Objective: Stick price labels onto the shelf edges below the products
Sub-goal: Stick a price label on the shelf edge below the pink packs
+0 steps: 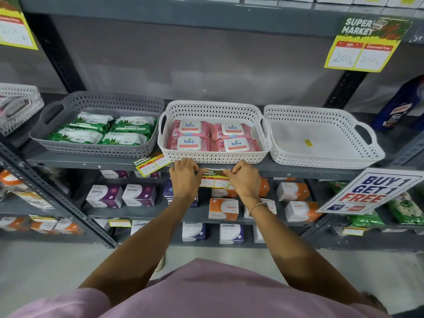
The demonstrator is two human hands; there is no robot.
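Note:
A yellow and green price label (pixel 214 179) hangs against the grey shelf edge (pixel 298 168), right below the white basket (pixel 174 154) of pink Kara wipe packs (pixel 190 128). My left hand (pixel 185 175) pinches the label's upper left corner. At its upper right corner, my right hand (pixel 243 177) grips it with bent fingers. Another price label (pixel 151 165) is stuck on the same edge to the left, tilted, below the grey basket (pixel 91 149) of green wipe packs (pixel 128 126).
An empty white basket (pixel 325 159) stands to the right on the same shelf. A "Buy 1 Get 1 Free" sign (pixel 371 191) juts out at the right. Lower shelves carry purple boxes (pixel 104 195) and orange boxes (pixel 223 208). A large price sign (pixel 364 44) hangs above.

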